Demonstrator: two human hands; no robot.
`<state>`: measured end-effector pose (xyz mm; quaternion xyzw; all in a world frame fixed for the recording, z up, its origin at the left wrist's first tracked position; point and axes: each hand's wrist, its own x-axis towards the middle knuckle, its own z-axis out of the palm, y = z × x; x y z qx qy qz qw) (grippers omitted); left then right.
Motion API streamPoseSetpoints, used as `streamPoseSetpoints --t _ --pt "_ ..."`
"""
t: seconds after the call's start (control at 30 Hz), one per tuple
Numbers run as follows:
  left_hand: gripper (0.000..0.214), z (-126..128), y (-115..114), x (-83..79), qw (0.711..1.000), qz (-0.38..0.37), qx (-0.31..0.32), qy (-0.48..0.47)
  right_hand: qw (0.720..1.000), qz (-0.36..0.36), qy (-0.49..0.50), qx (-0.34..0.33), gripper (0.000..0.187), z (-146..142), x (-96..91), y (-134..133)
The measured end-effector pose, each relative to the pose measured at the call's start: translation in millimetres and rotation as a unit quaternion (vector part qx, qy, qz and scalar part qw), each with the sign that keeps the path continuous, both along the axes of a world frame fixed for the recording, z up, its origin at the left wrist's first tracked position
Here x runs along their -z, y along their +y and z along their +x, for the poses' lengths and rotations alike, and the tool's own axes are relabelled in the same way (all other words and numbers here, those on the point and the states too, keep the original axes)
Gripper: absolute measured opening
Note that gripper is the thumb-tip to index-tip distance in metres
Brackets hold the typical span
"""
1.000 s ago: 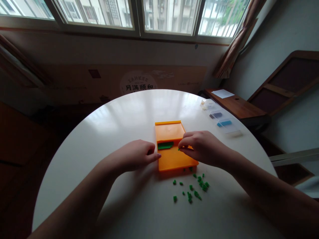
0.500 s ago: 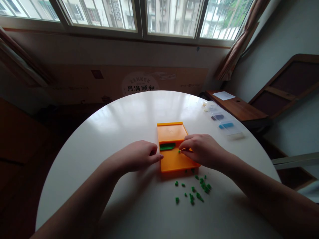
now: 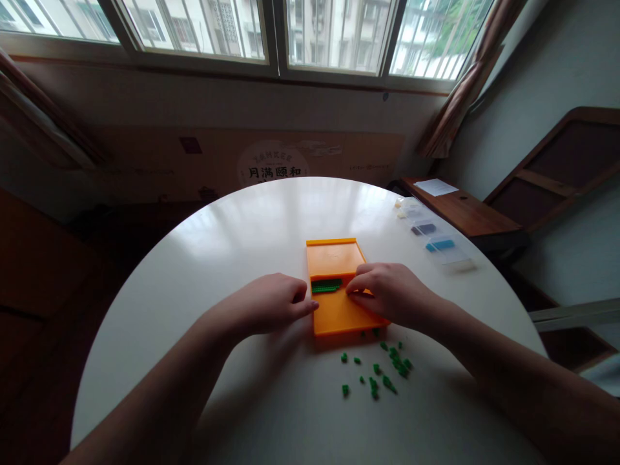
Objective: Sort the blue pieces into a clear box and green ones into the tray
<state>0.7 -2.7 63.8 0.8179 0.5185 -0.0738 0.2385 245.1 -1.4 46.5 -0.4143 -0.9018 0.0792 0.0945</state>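
Note:
An orange tray (image 3: 334, 255) lies flat in the middle of the round white table (image 3: 252, 226). A short strip of joined green bricks (image 3: 325, 285) sits on the tray's left half. My left hand (image 3: 271, 302) rests on the table with fingers curled, its fingertips touching the tray's left edge. My right hand (image 3: 390, 292) lies over the tray's right side, thumb and fingers pinched together just right of the green strip; what they pinch is hidden. Several loose green bricks (image 3: 380, 374) are scattered on the table in front of the tray.
Clear plastic bags (image 3: 433, 239) with blue, dark and pale pieces lie at the table's right rim. A wooden side table (image 3: 465, 216) with a sheet of paper stands beyond it. Windows and a low wall run along the far side.
My right hand has slid slightly left toward the green strip, and the small green brick visible at its fingertips before is now hidden. My left hand has stayed put.

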Motion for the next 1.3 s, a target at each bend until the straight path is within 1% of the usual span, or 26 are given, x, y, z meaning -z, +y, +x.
streamPoseSetpoints --t 0.27,0.4,0.47,0.6,0.77,0.9,1.17,1.3 --pt "0.046 -1.3 -0.3 0.3 1.0 0.0 0.001 -0.002 0.999 0.029 -0.036 0.011 0.021 -0.4 -1.8 -1.2" --pt "0.047 -1.1 -0.4 0.8 1.0 0.0 -0.001 -0.005 0.999 0.041 -0.02 0.021 0.023 1.8 -3.7 -2.2" --pt "0.047 -1.3 -0.5 1.5 1.0 -0.002 0.0 -0.007 0.999 0.038 -0.004 0.012 0.023 3.3 -5.0 -2.4" --pt "0.048 -2.3 -0.3 2.7 1.0 -0.003 0.001 -0.008 0.999 0.018 0.006 -0.027 0.021 5.5 -7.9 -2.6" --pt "0.049 -2.2 -0.2 1.7 1.0 -0.01 -0.005 -0.003 1.0 0.017 -0.005 -0.021 0.011 5.3 -8.9 -4.3" --pt "0.048 -1.0 -0.4 0.9 1.0 -0.012 -0.007 -0.002 1.0 0.015 -0.007 -0.024 0.013 3.7 -4.7 -3.4" --pt "0.046 -1.1 -1.2 0.0 1.0 -0.002 -0.002 -0.002 0.998 -0.026 -0.016 0.056 0.018 0.3 -1.2 1.6" --pt "0.045 -1.0 -1.6 -1.0 1.0 0.001 -0.003 -0.001 0.996 -0.041 -0.024 0.078 0.022 -1.1 -1.8 1.1"
